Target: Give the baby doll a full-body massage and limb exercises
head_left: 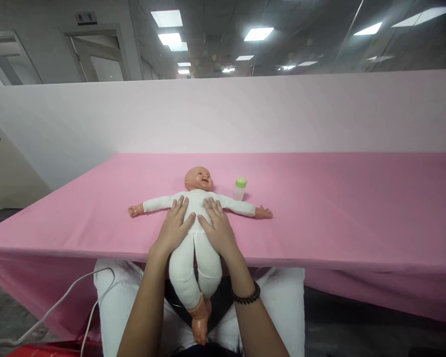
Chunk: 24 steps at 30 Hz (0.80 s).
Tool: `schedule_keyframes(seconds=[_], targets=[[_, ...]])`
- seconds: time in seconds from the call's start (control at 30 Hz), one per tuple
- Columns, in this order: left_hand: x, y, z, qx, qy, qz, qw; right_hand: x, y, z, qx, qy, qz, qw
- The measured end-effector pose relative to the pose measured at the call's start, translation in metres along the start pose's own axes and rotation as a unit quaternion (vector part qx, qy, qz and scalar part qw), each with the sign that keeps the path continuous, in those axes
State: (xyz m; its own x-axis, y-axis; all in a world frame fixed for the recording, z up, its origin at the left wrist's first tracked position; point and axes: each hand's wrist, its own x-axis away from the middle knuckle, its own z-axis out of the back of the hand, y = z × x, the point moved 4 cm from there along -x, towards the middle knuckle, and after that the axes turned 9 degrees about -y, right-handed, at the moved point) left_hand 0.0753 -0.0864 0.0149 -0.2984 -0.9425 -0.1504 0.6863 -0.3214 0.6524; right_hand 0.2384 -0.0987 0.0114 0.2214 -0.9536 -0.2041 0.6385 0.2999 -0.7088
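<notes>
A baby doll (196,225) with a white cloth body lies on its back, arms stretched out to both sides. Its head is at the far end, turned to the right, and its legs hang over the table's front edge. My left hand (174,225) rests flat on the left side of the doll's torso, fingers extended. On the right side of the chest lies my right hand (217,225), also flat with its fingers stretched out. Neither hand grasps anything. A small bottle (240,189) with a green cap stands beyond the doll's right-hand arm.
A pink cloth (338,213) covers the table and drapes over its front edge. Behind it rises a white partition (245,114). A white cable (65,292) loops at lower left, near something red (48,351). My lap, in white, is below the table edge.
</notes>
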Motion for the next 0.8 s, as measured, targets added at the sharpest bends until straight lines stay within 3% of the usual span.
schedule_keyframes(seconds=[0.17,0.27,0.43,0.57,0.67,0.8], targets=[[0.001,-0.002,0.000,-0.011,-0.004,0.074,0.997,-0.001,0.001,-0.001,0.033,-0.008,-0.064,0.997],[-0.002,0.001,0.003,-0.037,-0.026,0.048,0.998,-0.004,-0.007,0.004,0.088,-0.041,-0.057,0.994],[-0.017,0.008,0.009,-0.107,-0.104,-0.020,0.989,-0.020,-0.022,0.015,0.139,-0.144,0.007,0.980],[-0.033,0.009,0.015,-0.147,-0.129,-0.022,0.981,-0.036,-0.023,0.021,0.154,-0.170,-0.006,0.973],[-0.044,-0.003,0.021,-0.167,-0.121,-0.011,0.978,-0.043,-0.016,0.025,0.164,-0.167,-0.033,0.972],[-0.049,-0.037,0.036,-0.205,-0.108,0.013,0.973,-0.041,0.012,0.039,0.198,-0.129,-0.057,0.970]])
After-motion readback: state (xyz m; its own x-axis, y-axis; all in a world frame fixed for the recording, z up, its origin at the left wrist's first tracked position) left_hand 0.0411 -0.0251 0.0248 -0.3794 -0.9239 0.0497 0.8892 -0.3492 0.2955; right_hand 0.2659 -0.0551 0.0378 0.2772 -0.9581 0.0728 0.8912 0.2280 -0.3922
